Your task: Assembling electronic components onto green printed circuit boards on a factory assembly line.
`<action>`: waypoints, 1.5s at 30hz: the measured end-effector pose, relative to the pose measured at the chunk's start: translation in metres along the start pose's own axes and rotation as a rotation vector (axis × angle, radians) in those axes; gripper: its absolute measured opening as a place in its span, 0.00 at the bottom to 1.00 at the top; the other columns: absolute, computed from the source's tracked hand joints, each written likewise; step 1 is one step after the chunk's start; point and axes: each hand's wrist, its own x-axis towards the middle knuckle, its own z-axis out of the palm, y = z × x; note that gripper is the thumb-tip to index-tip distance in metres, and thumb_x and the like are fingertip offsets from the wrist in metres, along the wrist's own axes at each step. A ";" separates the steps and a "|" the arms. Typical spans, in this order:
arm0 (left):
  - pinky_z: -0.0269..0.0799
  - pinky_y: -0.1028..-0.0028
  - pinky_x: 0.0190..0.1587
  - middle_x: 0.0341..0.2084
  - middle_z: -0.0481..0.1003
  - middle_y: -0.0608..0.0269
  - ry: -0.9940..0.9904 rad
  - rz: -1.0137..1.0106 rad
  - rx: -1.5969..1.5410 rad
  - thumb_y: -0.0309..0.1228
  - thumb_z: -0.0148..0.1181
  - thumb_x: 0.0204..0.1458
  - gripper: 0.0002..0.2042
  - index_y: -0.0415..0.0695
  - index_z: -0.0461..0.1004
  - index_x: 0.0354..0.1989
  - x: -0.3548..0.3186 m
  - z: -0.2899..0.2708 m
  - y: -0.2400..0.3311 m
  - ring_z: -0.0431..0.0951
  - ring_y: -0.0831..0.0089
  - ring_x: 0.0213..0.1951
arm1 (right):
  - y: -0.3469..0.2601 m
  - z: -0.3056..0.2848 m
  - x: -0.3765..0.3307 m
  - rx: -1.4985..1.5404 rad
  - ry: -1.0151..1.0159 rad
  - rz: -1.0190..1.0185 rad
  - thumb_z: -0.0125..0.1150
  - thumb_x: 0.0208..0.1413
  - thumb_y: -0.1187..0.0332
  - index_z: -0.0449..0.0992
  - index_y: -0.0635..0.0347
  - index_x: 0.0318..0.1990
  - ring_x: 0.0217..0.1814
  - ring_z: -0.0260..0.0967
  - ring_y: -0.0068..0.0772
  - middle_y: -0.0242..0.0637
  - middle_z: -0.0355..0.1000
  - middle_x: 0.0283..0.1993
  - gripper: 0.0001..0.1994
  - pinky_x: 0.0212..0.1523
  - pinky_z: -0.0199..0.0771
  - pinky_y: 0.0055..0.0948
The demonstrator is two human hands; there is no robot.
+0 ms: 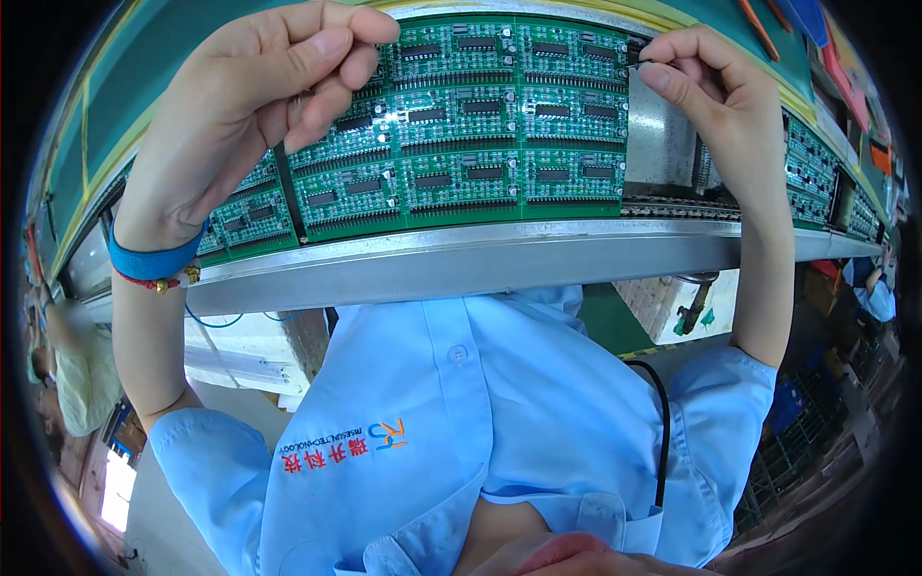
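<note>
A green circuit board panel [463, 158], made up of repeated units with black chips and rows of pins, lies in front of me on a metal conveyor. My left hand [274, 82] hovers over the panel's left part, thumb pressed to the curled fingers; whatever they may hold is hidden. At the panel's upper right corner, my right hand [715, 91] pinches with thumb and forefinger. A small dark thing shows at those fingertips, too small to name. A blue band [158, 252] circles my left wrist.
Another green panel [257, 216] lies left of the main one, and a further panel [809, 173] is on the line at right. The grey conveyor rail [480, 264] runs along the near side, with a chain [677, 208] beside it. Other people's sleeves show at both edges.
</note>
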 end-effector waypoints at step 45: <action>0.55 0.86 0.22 0.15 0.70 0.74 0.134 0.459 1.000 0.29 0.60 0.56 0.07 0.40 0.76 0.39 0.010 0.066 -0.014 0.62 0.91 0.21 | -0.023 -0.007 0.006 0.903 0.060 0.239 0.51 0.60 0.76 0.68 0.72 0.44 0.17 0.65 0.21 0.43 0.73 0.34 0.08 0.12 0.60 0.14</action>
